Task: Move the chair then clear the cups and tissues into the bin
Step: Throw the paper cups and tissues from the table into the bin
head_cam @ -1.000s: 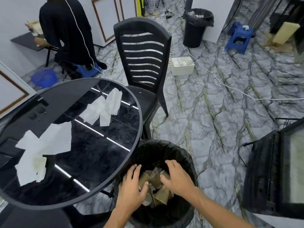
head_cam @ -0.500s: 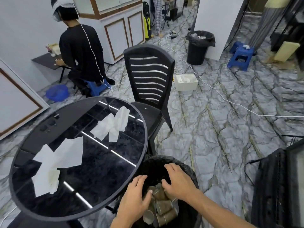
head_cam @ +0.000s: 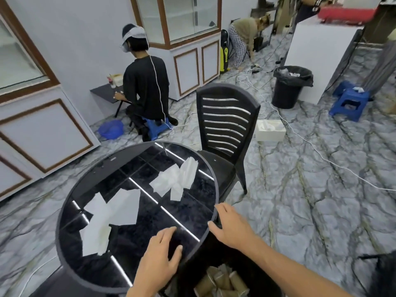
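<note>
A round black glass table [head_cam: 90,181] carries white tissues: a large spread [head_cam: 111,217] at its near left and a smaller bunch [head_cam: 177,179] at its far right. My left hand [head_cam: 159,260] hovers over the table's near edge, fingers apart, holding nothing. My right hand [head_cam: 232,227] is open just past the right rim, empty. Below my arms the black bin [head_cam: 188,273] holds several brown paper cups [head_cam: 220,284]. A black slatted chair [head_cam: 225,129] stands behind the table on the right.
A seated person in black [head_cam: 145,91] works at a small table at the back left. A second black bin [head_cam: 289,86], a blue stool [head_cam: 349,103], a white tissue box [head_cam: 271,130] and white cables [head_cam: 321,155] are on the marble floor. White cabinets line the left wall.
Both hands have risen out of the bin, leaving the cups inside, and now hover at the table's near edge. My view has tilted up.
</note>
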`<state>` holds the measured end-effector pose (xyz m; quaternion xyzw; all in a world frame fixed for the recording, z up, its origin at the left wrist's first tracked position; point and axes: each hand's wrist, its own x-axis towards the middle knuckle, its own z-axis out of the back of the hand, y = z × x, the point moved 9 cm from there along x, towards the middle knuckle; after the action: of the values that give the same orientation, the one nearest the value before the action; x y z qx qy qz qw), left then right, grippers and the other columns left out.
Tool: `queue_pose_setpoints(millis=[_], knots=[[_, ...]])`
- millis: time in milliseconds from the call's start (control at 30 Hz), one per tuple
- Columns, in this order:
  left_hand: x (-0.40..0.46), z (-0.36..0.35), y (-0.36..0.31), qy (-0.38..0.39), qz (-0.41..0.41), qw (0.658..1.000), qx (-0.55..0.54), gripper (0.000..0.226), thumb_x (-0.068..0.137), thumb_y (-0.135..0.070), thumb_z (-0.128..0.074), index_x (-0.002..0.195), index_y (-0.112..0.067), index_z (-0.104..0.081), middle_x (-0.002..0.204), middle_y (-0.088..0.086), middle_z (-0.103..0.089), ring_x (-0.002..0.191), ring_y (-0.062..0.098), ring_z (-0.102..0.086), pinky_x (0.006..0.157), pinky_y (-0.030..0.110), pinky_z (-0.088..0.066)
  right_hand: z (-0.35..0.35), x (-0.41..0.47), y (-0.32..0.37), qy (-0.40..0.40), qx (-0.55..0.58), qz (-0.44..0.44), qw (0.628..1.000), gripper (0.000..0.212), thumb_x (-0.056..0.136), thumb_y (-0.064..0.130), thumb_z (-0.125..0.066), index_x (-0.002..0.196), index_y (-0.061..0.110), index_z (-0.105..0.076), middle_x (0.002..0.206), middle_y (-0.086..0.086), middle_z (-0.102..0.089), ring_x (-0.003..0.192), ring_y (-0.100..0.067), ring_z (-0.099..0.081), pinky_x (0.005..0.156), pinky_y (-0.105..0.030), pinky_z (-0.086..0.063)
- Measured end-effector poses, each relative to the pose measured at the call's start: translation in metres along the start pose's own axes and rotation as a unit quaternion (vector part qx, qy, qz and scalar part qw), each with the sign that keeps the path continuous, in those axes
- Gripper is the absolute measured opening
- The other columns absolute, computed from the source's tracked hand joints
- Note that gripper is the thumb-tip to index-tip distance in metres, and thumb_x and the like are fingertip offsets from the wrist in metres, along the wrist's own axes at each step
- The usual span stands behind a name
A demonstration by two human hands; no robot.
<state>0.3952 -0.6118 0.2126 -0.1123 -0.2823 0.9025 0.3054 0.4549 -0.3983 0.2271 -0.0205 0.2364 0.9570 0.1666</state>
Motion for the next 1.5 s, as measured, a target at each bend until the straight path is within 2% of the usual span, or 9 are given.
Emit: queue_pose_setpoints(millis=[133, 367, 600, 700, 933, 1033, 1167, 1333, 1500], knots=[[0.004, 0.033, 0.044, -0.040, 0.041, 0.998, 0.015, 0.056, 0.095, -0.042, -0.060, 0.146, -0.027, -0.043, 0.145, -0.011, -0.048, 0.136, 0.012, -0.040, 0.107, 0.032, -0.044, -0.005, 0.029, 0.021, 0.010, -0.020, 0.009, 1.000, 0.063, 0.097, 0.051, -0.044, 0.146, 0.012, -0.035, 0.145, -0.004, -0.042, 0.131, -0.023, -0.043, 0.103, -0.038, -0.045], [0.006, 0.086, 0.126, -0.106, 0.117, 0.985, 0.064, 0.052, 0.089, -0.038, -0.069, 0.135, -0.020, -0.055, 0.135, -0.001, -0.058, 0.126, 0.026, -0.050, 0.099, 0.045, -0.050, -0.017, 0.074, 0.051, 0.005, -0.045, 0.023, 0.999, 0.069, 0.097, 0.055, -0.043, 0.149, 0.011, -0.033, 0.150, -0.004, -0.041, 0.133, -0.023, -0.042, 0.105, -0.036, -0.043], [0.012, 0.108, 0.177, -0.150, 0.164, 0.967, 0.121, 0.074, 0.075, -0.068, -0.046, 0.136, -0.028, -0.049, 0.156, -0.001, -0.036, 0.141, 0.032, -0.037, 0.108, 0.060, -0.039, -0.022, 0.126, 0.065, -0.039, -0.044, 0.028, 0.998, 0.062, 0.091, 0.058, -0.052, 0.132, 0.012, -0.045, 0.131, -0.002, -0.049, 0.119, -0.023, -0.050, 0.094, -0.034, -0.047], [0.021, 0.115, 0.185, -0.167, 0.173, 0.967, 0.086, 0.084, 0.072, -0.076, -0.044, 0.144, -0.033, -0.041, 0.164, -0.004, -0.022, 0.150, 0.030, -0.019, 0.115, 0.062, -0.029, -0.024, 0.152, 0.064, -0.065, -0.048, 0.020, 0.997, 0.070, 0.088, 0.064, -0.051, 0.132, 0.010, -0.044, 0.128, -0.003, -0.050, 0.118, -0.024, -0.050, 0.096, -0.037, -0.046], [0.064, 0.100, 0.209, -0.113, 0.195, 0.973, 0.051, 0.101, 0.064, -0.095, -0.039, 0.152, -0.055, -0.010, 0.167, -0.017, 0.011, 0.155, 0.022, 0.014, 0.121, 0.065, -0.005, -0.052, 0.208, 0.054, -0.054, -0.046, -0.038, 0.997, 0.102, 0.081, 0.084, -0.034, 0.155, 0.015, -0.019, 0.162, -0.015, -0.021, 0.150, -0.030, -0.019, 0.119, -0.050, -0.023], [0.085, 0.094, 0.210, -0.101, 0.194, 0.973, 0.078, 0.096, 0.069, -0.095, -0.036, 0.152, -0.056, -0.009, 0.168, -0.012, 0.012, 0.155, 0.026, 0.011, 0.120, 0.065, 0.002, -0.063, 0.223, 0.060, -0.081, -0.054, -0.053, 0.994, 0.106, 0.077, 0.089, -0.026, 0.156, 0.018, -0.017, 0.159, -0.017, -0.025, 0.148, -0.033, -0.021, 0.120, -0.053, -0.017], [0.109, 0.086, 0.211, -0.097, 0.208, 0.967, 0.111, 0.088, 0.074, -0.094, -0.033, 0.151, -0.055, -0.015, 0.169, -0.005, 0.006, 0.156, 0.029, 0.008, 0.120, 0.063, 0.005, -0.085, 0.233, 0.071, -0.069, -0.082, -0.034, 0.994, 0.100, 0.078, 0.087, -0.028, 0.156, 0.026, -0.013, 0.163, -0.018, -0.012, 0.152, -0.031, -0.002, 0.120, -0.055, 0.002], [0.134, 0.078, 0.208, -0.087, 0.181, 0.971, 0.129, 0.069, 0.090, -0.077, -0.030, 0.152, -0.047, -0.028, 0.170, -0.001, -0.008, 0.156, 0.028, 0.002, 0.121, 0.063, 0.003, -0.095, 0.233, 0.084, -0.088, -0.069, 0.024, 0.993, 0.084, 0.091, 0.070, -0.036, 0.154, 0.016, -0.024, 0.164, -0.012, -0.018, 0.152, -0.027, -0.013, 0.123, -0.048, -0.007], [0.139, 0.074, 0.192, -0.117, 0.131, 0.981, 0.087, 0.054, 0.101, -0.053, -0.040, 0.151, -0.034, -0.039, 0.167, 0.001, -0.024, 0.154, 0.024, -0.020, 0.124, 0.058, -0.004, -0.099, 0.222, 0.089, -0.104, -0.030, 0.058, 0.992, 0.070, 0.096, 0.058, -0.034, 0.152, 0.016, -0.034, 0.155, -0.010, -0.040, 0.145, -0.026, -0.034, 0.119, -0.051, -0.027]])
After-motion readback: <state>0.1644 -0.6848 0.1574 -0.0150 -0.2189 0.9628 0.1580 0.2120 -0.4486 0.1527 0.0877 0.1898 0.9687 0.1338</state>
